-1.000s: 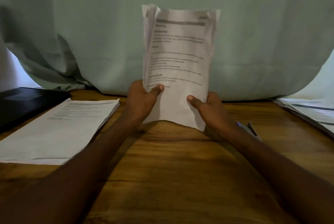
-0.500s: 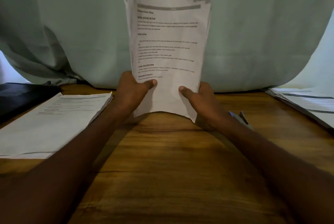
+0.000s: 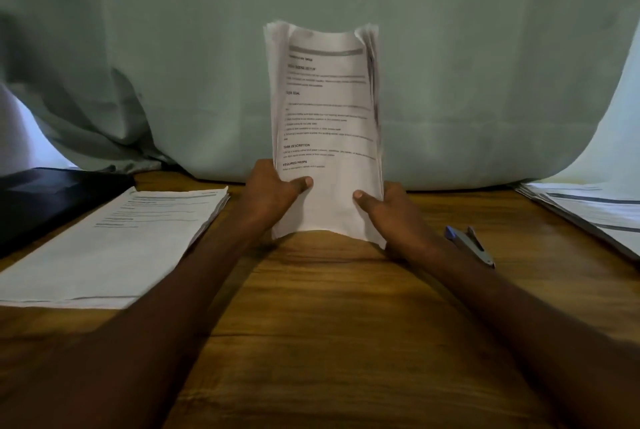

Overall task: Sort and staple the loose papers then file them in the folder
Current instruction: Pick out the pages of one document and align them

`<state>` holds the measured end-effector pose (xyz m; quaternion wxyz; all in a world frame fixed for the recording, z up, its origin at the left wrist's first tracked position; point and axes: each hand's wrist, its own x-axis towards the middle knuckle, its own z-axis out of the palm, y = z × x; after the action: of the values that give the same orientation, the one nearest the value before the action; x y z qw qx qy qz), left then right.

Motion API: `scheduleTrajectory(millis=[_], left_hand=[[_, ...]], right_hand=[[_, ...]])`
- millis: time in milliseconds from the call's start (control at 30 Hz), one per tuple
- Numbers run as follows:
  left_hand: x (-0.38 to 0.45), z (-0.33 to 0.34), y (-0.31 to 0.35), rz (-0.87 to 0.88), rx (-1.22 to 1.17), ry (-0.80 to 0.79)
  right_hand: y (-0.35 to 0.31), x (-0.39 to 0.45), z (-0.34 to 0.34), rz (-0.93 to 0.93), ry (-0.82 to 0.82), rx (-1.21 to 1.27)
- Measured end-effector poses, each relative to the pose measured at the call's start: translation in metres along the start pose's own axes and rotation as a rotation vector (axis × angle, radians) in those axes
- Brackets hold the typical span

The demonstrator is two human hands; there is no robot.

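A sheaf of printed papers (image 3: 325,110) stands upright on its bottom edge on the wooden table (image 3: 318,318), its sides bowed backward. My left hand (image 3: 273,193) grips its lower left edge with the thumb across the front page. Opposite it, my right hand (image 3: 388,210) grips the lower right edge in the same way. A second pile of papers (image 3: 114,245) lies flat to the left. The dark folder (image 3: 45,196) lies at the far left behind that pile. To the right of my right wrist lies a grey and blue stapler (image 3: 471,245).
More printed sheets (image 3: 595,214) lie at the right edge of the table. A pale green cloth (image 3: 450,65) hangs as a backdrop along the table's far edge.
The sheaf rose a little, then came back down onto the table with its sides curved further back. Both hands kept their grip.
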<state>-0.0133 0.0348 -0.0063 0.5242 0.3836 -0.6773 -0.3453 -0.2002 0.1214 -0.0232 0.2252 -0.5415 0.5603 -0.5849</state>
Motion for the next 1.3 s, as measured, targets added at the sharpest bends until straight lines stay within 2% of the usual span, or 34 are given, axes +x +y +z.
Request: scheduleTrajectory(millis=[167,333,400,500,633,767,833,900,967,1100,1167,1233,1300], left_hand=[[-0.002,0.000,0.004,0.030,-0.107,0.023],[-0.002,0.003,-0.004,-0.018,0.015,0.028],[-0.002,0.004,-0.003,0.001,-0.018,0.070],[-0.001,0.005,-0.005,-0.027,0.030,0.032],[-0.001,0.004,-0.005,-0.027,0.024,0.014],[0.001,-0.008,0.008,0.021,-0.191,0.014],[0.004,-0.015,0.013,0.008,-0.396,0.054],[0.003,-0.016,0.015,-0.046,-0.617,0.005],[-0.003,-0.009,0.018,-0.101,-0.709,-0.093],[-0.023,0.024,0.019,-0.203,-0.688,-0.222],[-0.024,0.034,0.014,-0.183,-0.669,-0.142],[-0.021,0.034,0.014,-0.121,-0.540,-0.029],[-0.015,0.029,0.015,-0.081,-0.450,0.021]], right_hand=[[-0.003,0.001,0.000,-0.041,0.040,0.083],[0.001,-0.001,-0.001,0.007,-0.032,-0.039],[-0.003,-0.001,0.001,-0.027,0.003,0.005],[0.003,0.003,0.002,-0.039,0.004,0.015],[0.006,0.007,-0.001,0.049,-0.019,0.124],[-0.002,0.011,0.001,0.157,0.016,0.397],[-0.004,0.012,0.000,0.181,0.034,0.515],[-0.005,0.012,-0.001,0.199,0.017,0.644],[-0.006,0.010,-0.002,0.237,-0.021,0.775],[0.000,0.006,0.009,0.283,-0.120,0.908],[0.002,0.005,0.017,0.276,-0.135,0.873],[0.005,0.005,0.020,0.268,-0.118,0.793],[0.004,0.008,0.020,0.252,-0.103,0.698]])
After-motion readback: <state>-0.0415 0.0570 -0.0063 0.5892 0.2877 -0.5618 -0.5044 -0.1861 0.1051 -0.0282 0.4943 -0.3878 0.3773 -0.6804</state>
